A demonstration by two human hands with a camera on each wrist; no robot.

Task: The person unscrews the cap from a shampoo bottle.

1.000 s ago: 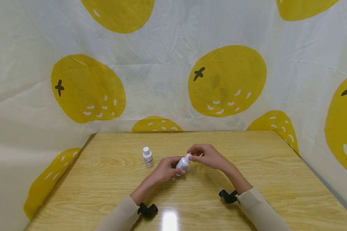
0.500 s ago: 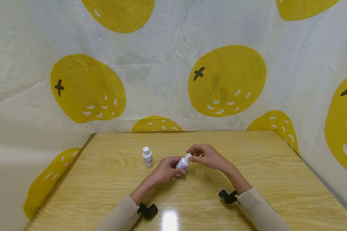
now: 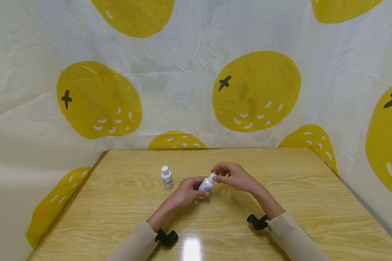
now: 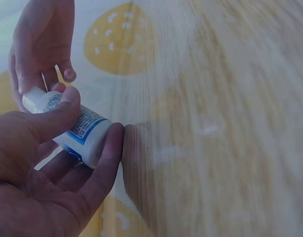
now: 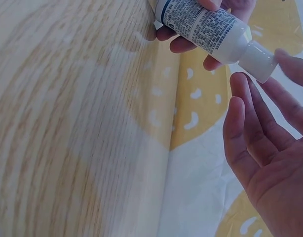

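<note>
My left hand (image 3: 185,192) grips a small white bottle (image 3: 205,185) round its body, close over the table. The bottle tilts with its capped end up and to the right. In the right wrist view, dense printed text covers its label (image 5: 198,24). My right hand (image 3: 236,177) pinches the white cap (image 5: 257,61) between thumb and index finger, its other fingers loosely bent below. In the left wrist view, the thumb of the left hand (image 4: 48,163) lies across the label and a fingertip sits at the bottle's base.
A second white bottle (image 3: 167,177), capped, stands upright on the wooden table (image 3: 134,214) left of the hands. Behind the table hangs a pale curtain (image 3: 176,98) with large yellow fruit prints. Black wrist mounts (image 3: 167,238) sit at both sleeves.
</note>
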